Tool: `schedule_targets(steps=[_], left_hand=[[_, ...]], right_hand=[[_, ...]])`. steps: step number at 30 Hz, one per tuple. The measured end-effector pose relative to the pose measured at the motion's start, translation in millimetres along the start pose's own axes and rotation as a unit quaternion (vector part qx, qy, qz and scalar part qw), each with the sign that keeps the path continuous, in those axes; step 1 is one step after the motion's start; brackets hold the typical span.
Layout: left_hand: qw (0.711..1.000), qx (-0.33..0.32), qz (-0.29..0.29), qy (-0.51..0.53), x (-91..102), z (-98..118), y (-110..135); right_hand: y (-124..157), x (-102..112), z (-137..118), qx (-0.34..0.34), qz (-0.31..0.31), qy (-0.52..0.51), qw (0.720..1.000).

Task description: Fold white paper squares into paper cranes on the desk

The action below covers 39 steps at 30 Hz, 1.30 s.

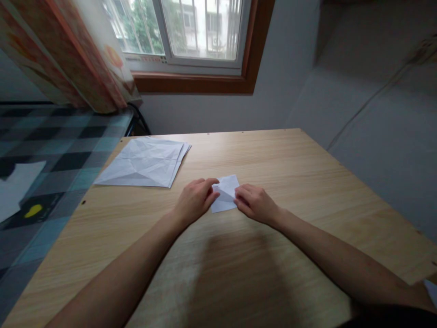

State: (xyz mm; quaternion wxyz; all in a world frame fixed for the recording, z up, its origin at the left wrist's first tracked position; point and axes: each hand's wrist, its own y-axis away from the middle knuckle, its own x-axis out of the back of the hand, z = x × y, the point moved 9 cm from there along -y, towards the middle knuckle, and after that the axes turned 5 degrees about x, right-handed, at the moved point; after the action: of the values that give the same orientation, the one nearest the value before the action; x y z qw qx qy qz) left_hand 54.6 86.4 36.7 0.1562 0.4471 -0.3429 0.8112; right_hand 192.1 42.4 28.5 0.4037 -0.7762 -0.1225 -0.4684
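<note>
A small folded sheet of white paper (226, 193) lies on the wooden table between my two hands. At its left edge is my left hand (197, 197), thumb and index finger closed on the paper's side. My right hand (255, 202) has its fingers curled together at the right edge, pinching the paper there. Creases run across the paper's face. The fingertips of the right hand are partly hidden behind its knuckles.
Creased white sheets (143, 161) lie stacked at the table's far left corner. To the left is a bed with a checked cover (73, 161), bearing more white paper (20, 187). A window (201, 32) and walls stand beyond the wooden table (266, 155).
</note>
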Motion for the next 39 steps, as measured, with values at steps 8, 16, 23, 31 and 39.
schedule_targets(steps=[8,16,23,31,39], left_hand=[[0.980,-0.151,-0.046,-0.120,-11.2,26.5,5.7],[0.972,-0.126,-0.110,-0.164,-14.0,31.9,3.5],[0.977,-0.065,-0.120,-0.166,-12.2,22.3,3.3],[0.971,-0.040,-0.195,-0.130,-26.4,5.8,7.7],[0.965,-0.048,-0.242,-0.093,-29.3,7.4,10.2]], right_hand=[[0.1,-2.3,-7.9,0.076,-0.012,0.030,0.997],[0.3,-4.7,-28.9,0.097,-0.056,0.028,0.993],[0.0,-6.4,-39.2,0.105,-0.013,-0.119,0.987],[9.1,19.9,45.3,-0.082,0.074,-0.114,0.987],[10.1,14.6,50.1,-0.084,0.041,-0.179,0.979]])
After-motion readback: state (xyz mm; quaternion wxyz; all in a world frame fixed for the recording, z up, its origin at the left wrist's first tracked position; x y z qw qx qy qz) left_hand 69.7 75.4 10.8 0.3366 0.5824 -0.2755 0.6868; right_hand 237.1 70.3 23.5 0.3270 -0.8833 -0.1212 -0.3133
